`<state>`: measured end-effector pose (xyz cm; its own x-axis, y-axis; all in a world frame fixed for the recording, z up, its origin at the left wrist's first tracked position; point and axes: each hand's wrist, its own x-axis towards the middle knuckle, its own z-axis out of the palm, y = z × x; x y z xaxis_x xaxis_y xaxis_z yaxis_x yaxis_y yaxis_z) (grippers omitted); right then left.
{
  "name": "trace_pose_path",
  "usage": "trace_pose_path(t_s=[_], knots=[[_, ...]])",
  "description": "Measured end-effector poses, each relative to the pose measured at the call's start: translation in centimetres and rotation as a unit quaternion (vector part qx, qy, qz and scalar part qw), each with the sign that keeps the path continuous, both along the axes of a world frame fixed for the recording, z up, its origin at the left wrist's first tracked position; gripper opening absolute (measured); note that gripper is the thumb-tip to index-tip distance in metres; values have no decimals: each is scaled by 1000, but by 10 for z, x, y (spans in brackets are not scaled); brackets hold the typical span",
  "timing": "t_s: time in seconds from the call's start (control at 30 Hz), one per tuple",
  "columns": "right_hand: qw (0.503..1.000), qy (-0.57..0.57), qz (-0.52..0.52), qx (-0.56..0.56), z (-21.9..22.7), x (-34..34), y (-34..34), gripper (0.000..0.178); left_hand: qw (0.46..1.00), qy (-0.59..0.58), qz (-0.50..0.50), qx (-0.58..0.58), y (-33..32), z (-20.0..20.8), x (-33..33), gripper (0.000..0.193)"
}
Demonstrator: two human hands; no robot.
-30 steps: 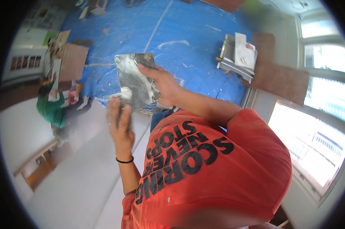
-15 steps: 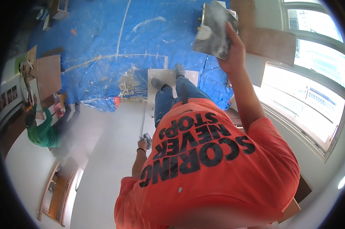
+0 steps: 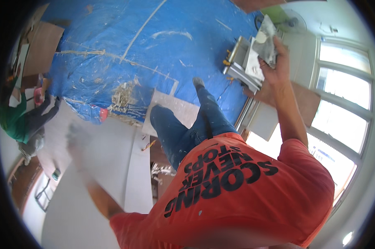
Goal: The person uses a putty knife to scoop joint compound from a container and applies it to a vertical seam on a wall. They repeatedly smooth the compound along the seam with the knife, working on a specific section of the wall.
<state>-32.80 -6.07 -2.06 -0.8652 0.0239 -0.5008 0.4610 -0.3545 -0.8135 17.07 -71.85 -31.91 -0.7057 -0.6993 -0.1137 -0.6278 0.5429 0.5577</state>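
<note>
My right hand (image 3: 278, 68) is raised on the right, its fingers closed on a flat grey plate (image 3: 265, 43) smeared with whitish putty. On the left my left arm reaches out, and motion smears my left hand (image 3: 74, 149). The dark grey blur just beyond it matches the flat scraper (image 3: 77, 132) seen in that hand in the earlier frame. Hand and scraper appear in front of a broad, smooth pale surface (image 3: 108, 164); whether they touch it I cannot tell.
Below me is a pale board (image 3: 179, 106). Blue plastic sheeting (image 3: 162, 45) covers the floor, with a debris heap (image 3: 123, 97). A co-worker in green (image 3: 14, 122) is at far left. Stacked panels (image 3: 250, 62) stand ahead right, with windows (image 3: 341, 83) further right.
My left hand has swung away from my side, far out to the left. My right hand has moved right and slightly down with the plate. The whole view has turned and shifted.
</note>
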Motion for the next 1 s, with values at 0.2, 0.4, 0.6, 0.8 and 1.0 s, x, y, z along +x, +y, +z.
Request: trace_pose_path(t_s=[0.2, 0.4, 0.6, 0.8, 1.0], knots=[[987, 40, 152, -32, -100, -69, 68, 42, 996, -10, -44, -74, 31, 160, -125, 49], [976, -89, 62, -187, -355, -46, 173, 38, 995, 36, -13, -92, 152, -42, -319, 39], [965, -23, -175, -196, -368, -22, 286, 38, 959, 222, 78, 157, 356, -141, -445, 31], [919, 17, -357, -165, -378, -35, 339, 38, 948, 60, -309, 37, 472, -201, -646, 22], [796, 46, -593, -109, -448, 10, 425, 40, 645, 23, -761, -67, 709, -262, -900, 48]])
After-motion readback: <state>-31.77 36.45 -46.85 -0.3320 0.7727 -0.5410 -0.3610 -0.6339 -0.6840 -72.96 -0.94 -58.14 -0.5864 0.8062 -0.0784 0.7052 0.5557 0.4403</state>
